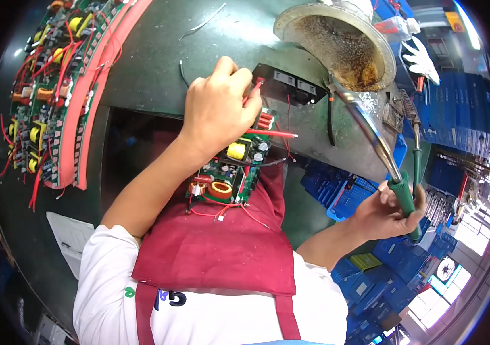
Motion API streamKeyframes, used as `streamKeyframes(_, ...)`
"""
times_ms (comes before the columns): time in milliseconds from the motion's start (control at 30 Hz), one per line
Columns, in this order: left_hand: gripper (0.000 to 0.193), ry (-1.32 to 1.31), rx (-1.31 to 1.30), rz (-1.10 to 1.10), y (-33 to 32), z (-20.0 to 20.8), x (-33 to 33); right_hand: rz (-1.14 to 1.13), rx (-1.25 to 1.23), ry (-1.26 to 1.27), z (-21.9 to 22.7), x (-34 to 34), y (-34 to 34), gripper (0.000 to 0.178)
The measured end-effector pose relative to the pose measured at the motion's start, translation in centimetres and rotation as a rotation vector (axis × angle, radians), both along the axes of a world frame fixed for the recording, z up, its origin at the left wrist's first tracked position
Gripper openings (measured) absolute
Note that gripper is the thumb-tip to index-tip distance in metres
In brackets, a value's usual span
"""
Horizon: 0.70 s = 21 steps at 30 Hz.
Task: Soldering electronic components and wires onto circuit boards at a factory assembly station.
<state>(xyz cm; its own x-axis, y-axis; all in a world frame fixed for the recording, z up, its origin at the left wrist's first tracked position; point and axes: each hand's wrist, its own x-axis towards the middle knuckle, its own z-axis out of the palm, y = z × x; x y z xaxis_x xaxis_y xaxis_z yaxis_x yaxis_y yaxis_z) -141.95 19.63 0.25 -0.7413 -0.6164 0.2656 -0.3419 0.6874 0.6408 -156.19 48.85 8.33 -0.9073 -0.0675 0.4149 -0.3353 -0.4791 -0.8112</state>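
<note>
Right hand (391,214) holds the soldering iron (376,139) by its handle (402,194).

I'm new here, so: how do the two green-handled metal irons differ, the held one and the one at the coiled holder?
The held green-handled iron is in the right hand; the other green-handled iron sits at the coiled metal holder. In view, the held one slants; the other looks nearly vertical. Both have metal shafts.

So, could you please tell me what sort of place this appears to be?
Probably an electronics assembly workshop: the right hand holds a green-handled metal soldering iron, red-wired green circuit boards are lined up at left, and blue plastic crates are piled at right.
</note>
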Motion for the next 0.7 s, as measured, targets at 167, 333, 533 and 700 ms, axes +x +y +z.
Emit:
streamKeyframes(167, 0.019, -0.005, -0.071, -0.012, 0.0, -0.7, 0.1, 0.180, 0.496, 0.147, 2.9, -0.8, -3.2, 0.086)
streamKeyframes(333, 0.020, 0.007, -0.097, 0.013, -0.2, -1.1, 0.8, 0.101, 0.501, 0.253, 4.8, 0.3, -9.6, 0.027)
streamKeyframes(533, 0.020, 0.037, -0.082, 0.020, 0.1, -1.6, 0.7, -0.076, 0.608, 0.524, 5.9, -0.5, -15.2, 0.017)
streamKeyframes(700, 0.022, 0.053, -0.067, 0.050, -0.2, -2.0, 1.5, 0.128, 0.560, 0.461, 5.6, 0.3, -18.3, 0.020)
